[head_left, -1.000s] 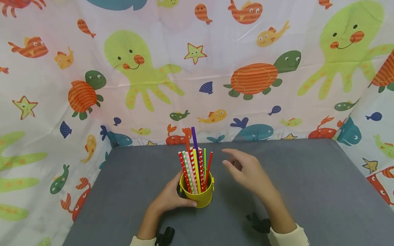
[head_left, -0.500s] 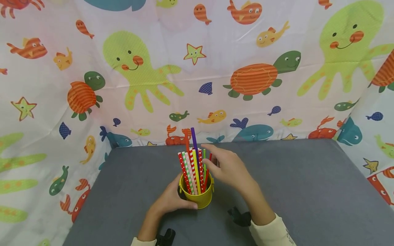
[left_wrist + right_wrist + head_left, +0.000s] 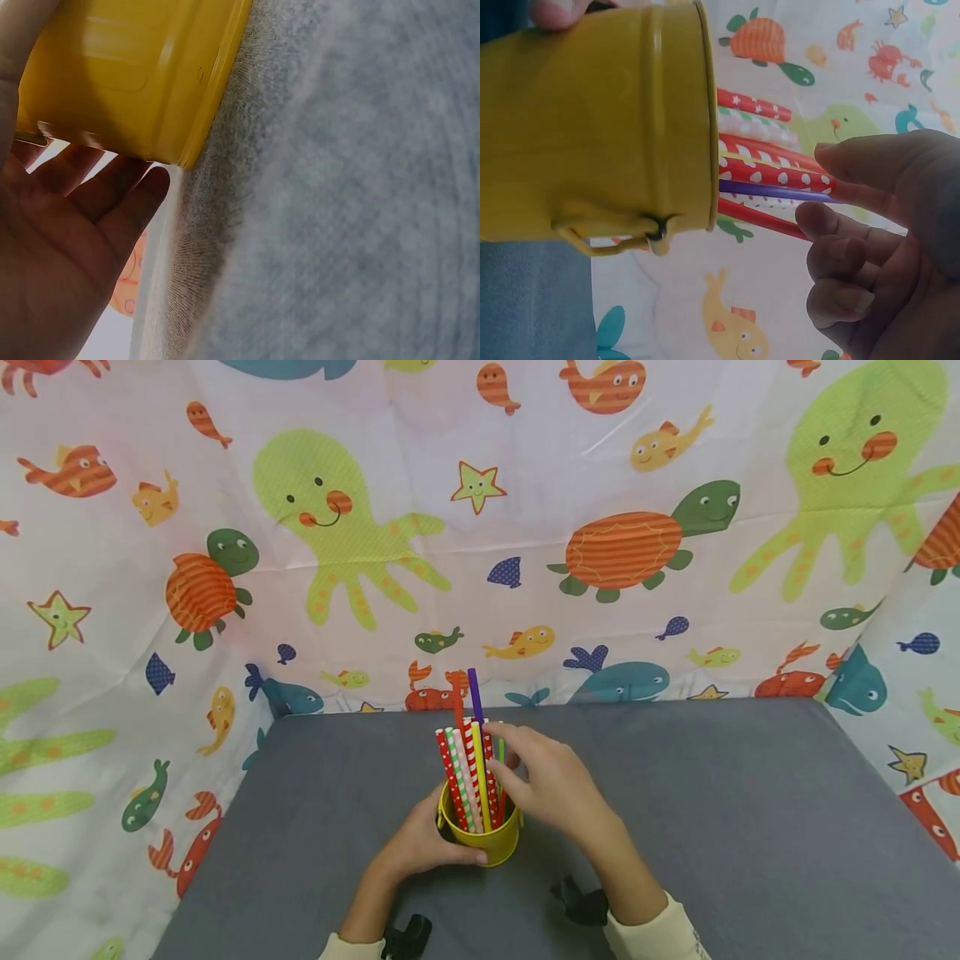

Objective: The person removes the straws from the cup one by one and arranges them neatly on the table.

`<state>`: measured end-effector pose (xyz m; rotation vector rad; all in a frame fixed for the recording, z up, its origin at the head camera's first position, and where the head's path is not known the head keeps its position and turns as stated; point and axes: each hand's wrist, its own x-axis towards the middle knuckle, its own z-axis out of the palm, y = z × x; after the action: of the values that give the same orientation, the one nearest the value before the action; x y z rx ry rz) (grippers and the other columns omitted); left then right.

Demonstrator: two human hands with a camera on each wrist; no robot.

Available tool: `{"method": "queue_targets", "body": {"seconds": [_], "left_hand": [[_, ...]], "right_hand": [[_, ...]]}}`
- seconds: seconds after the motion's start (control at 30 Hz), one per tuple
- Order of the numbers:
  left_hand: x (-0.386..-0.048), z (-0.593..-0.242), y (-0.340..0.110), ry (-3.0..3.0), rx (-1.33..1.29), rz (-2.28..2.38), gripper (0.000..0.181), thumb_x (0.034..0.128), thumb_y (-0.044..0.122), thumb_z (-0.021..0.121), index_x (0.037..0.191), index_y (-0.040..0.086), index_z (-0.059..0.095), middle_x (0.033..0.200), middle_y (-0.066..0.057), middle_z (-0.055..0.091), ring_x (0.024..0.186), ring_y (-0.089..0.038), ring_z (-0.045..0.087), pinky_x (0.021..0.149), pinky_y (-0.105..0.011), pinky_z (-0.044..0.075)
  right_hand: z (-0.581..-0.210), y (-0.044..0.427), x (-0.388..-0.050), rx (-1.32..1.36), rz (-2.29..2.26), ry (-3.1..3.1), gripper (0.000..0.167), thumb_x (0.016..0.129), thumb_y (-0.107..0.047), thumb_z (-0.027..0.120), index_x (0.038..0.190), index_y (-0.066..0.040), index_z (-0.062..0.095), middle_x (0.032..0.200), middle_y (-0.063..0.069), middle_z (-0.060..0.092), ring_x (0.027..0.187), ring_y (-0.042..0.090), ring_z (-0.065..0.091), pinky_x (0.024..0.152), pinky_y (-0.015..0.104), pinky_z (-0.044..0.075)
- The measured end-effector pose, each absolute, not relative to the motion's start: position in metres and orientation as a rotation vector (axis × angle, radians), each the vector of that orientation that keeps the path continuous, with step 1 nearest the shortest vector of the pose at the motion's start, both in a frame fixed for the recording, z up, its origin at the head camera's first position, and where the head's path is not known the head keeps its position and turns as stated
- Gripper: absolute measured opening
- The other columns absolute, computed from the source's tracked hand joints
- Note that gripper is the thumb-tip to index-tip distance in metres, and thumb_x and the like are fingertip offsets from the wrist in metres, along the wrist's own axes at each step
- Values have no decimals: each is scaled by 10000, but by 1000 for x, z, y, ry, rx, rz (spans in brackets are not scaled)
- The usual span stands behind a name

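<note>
A small yellow metal bucket point(image 3: 501, 846) stands on the grey table, full of straws point(image 3: 467, 777) in several colours and patterns. My left hand point(image 3: 420, 839) holds the bucket from its left, thumb across the front and fingers behind; in the left wrist view, the fingers point(image 3: 124, 199) lie along its wall. My right hand point(image 3: 551, 777) reaches over the bucket's right side among the straw tops. In the right wrist view, its thumb and index finger stand apart around a red heart-patterned straw point(image 3: 780, 175) and a purple straw point(image 3: 772, 191). Whether they touch any is unclear.
A folded handle point(image 3: 604, 240) hangs at the bucket's side. Behind and beside the grey table point(image 3: 720, 827) hangs a white curtain point(image 3: 420, 435) printed with sea animals. Dark wrist straps point(image 3: 581, 902) sit on both wrists.
My right hand has moved left from beside the bucket to the straw tops, then slightly lower. The left hand keeps its hold on the bucket, which stays in place.
</note>
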<state>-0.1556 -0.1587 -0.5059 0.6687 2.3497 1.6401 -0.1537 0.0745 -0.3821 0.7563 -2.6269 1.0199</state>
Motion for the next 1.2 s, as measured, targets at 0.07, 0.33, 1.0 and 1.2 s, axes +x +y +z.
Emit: {"method": "queue_targets", "body": {"seconds": [0.07, 0.33, 1.0, 1.2], "left_hand": [[-156, -506, -158, 2349, 661, 1641, 934, 689, 248, 956, 1456, 248, 423, 1268, 88, 608, 1111, -142, 601, 993, -361, 473], [-154, -507, -159, 2351, 643, 1646, 919, 686, 247, 956, 1448, 242, 443, 1271, 87, 605, 1109, -150, 599, 984, -359, 478], [-153, -508, -159, 2338, 649, 1648, 926, 713, 265, 939, 1475, 253, 412, 1296, 87, 587, 1103, -150, 596, 973, -353, 487], [-154, -508, -160, 2327, 683, 1644, 935, 737, 284, 921, 1497, 287, 377, 1325, 88, 568, 1144, -167, 576, 997, -355, 478]], "right_hand": [[-383, 74, -151, 752, 1036, -2601, 475, 897, -180, 768, 1348, -140, 625, 858, -71, 584, 646, 97, 515, 538, 218, 489], [-392, 66, -144, 792, 1110, -2465, 455, 871, -99, 792, 1281, -89, 596, 1064, 17, 698, 667, 100, 571, 555, 233, 508], [-403, 62, -142, 1054, 1215, -2612, 278, 884, -71, 776, 1117, -86, 624, 905, -20, 697, 779, 66, 648, 671, 245, 551], [-406, 58, -146, 1158, 1164, -2696, 197, 880, -55, 767, 1005, -107, 624, 809, -73, 598, 701, 53, 556, 642, 231, 512]]}}
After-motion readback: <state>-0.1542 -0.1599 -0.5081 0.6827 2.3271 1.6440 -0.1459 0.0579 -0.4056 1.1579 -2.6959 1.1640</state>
